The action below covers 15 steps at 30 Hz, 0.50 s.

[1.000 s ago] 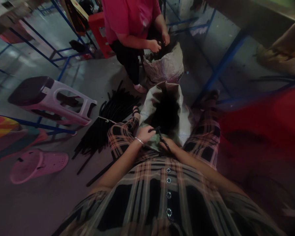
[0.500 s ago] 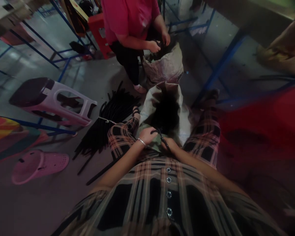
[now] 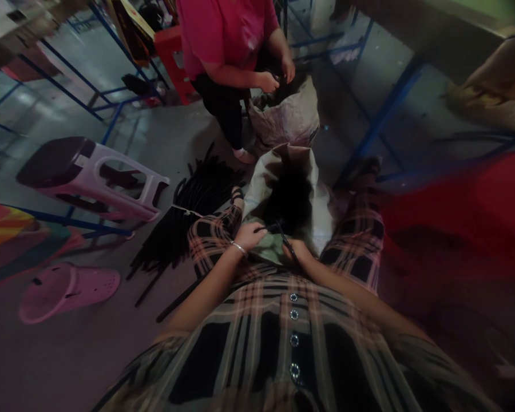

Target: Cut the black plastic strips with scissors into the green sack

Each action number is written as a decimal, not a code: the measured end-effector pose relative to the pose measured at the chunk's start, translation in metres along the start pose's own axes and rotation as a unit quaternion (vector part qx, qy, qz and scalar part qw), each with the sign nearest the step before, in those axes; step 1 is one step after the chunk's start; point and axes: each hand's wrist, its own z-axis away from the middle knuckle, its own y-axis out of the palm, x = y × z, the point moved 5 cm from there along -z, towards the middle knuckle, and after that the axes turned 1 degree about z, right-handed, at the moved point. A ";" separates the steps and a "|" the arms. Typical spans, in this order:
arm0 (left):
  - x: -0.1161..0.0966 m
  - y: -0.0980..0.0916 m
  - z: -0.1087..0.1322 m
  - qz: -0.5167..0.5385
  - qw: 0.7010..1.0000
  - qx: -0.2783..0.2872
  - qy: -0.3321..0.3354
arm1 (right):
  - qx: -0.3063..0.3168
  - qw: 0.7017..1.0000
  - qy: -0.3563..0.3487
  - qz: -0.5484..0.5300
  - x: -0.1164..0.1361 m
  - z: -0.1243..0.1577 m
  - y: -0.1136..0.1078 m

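Note:
My left hand, with a bracelet at the wrist, is closed around a thin black strip whose end points right. My right hand grips dark scissors, their blades pointing up and away, close to the strip's end. Both hands are over the near rim of an open white woven sack between my knees. Its inside is dark with black material. A long black tube passes beneath my left forearm; whether it joins the strip is hidden.
A tied bundle of black tubes lies left of my leg. Beyond are a plastic stool and a pink basket. Ahead, a person in a pink shirt works over another sack. Red material is at right.
My left hand has moved left, drawing apart from the scissors with the black strip in it. The tube under my forearm has shifted slightly right. My right hand has hardly moved.

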 end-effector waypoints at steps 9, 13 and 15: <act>0.011 0.004 -0.001 0.072 0.997 0.010 -0.035 | -0.011 1.000 -0.005 -0.022 -0.003 -0.001 0.000; 0.009 0.000 -0.001 0.051 0.998 -0.017 -0.028 | -0.021 0.999 -0.023 -0.031 0.003 0.000 -0.003; 0.007 -0.002 -0.001 0.045 0.998 -0.026 -0.019 | -0.022 0.999 -0.035 -0.017 0.007 0.001 -0.005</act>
